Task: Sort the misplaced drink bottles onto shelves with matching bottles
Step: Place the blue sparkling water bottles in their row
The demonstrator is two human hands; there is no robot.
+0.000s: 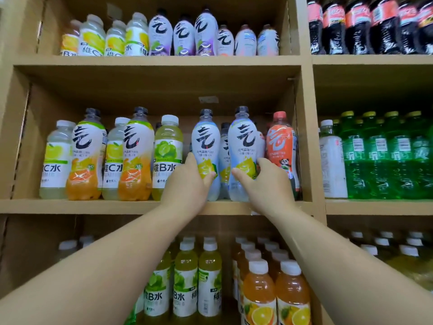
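The left grip clasps one pale-blue lemon bottle and the right grip its twin, both standing on the middle shelf. They look to be getting set side by side, so next comes a steady release.

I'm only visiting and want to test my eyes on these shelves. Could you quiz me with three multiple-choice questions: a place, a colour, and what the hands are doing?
1. Where does the orange panda bottle stand?
A) top shelf
B) right end of the middle shelf
C) bottom shelf

2. Cap colour of the left lemon bottle and the right lemon bottle?
A) white
B) red
C) black

3. What are the hands doing?
A) both hang empty
B) the left hand and the right hand each grip one lemon bottle
C) both share one bottle

Answers:
1 B: it stands by that shelf's right wall.
2 C: both caps look black.
3 B: fingers curl round each bottle.
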